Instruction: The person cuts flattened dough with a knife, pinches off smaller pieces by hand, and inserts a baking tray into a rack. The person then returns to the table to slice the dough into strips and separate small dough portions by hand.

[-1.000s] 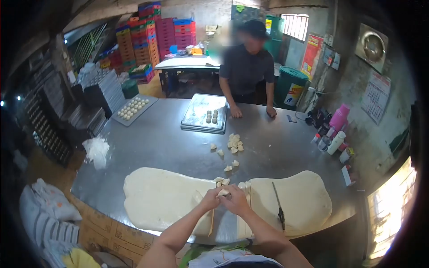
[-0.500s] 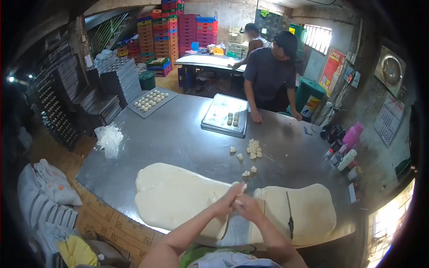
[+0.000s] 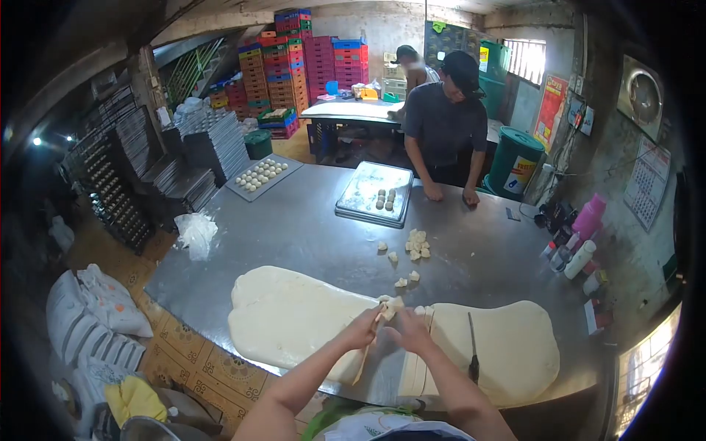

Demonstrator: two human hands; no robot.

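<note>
My left hand (image 3: 360,329) is closed on a strip of dough (image 3: 362,367), whose lower end trails beside the large left slab of dough (image 3: 294,316). Just past its fingertips are small torn dough pieces (image 3: 393,306). My right hand (image 3: 412,334) is apart from the left one, thumb and fingers spread, its fingertips close to those pieces; whether they touch is unclear. Under my right forearm lies a second dough slab (image 3: 515,349), with narrow cut strips along its left side. A long knife (image 3: 473,345) with a dark handle rests on this slab.
Dough chunks (image 3: 417,245) lie in a small group on the metal table (image 3: 294,220), with several loose ones nearer me. Beyond are a stacked tray (image 3: 371,184) with dough balls and another tray (image 3: 257,192) of balls. A co-worker (image 3: 448,125) leans at the far edge. Bottles (image 3: 581,259) stand right.
My hands were together on the dough strip; now they are apart, the right one opened and the left still holding the strip. Dough pieces show at the fingertips. The co-worker's hands moved closer together.
</note>
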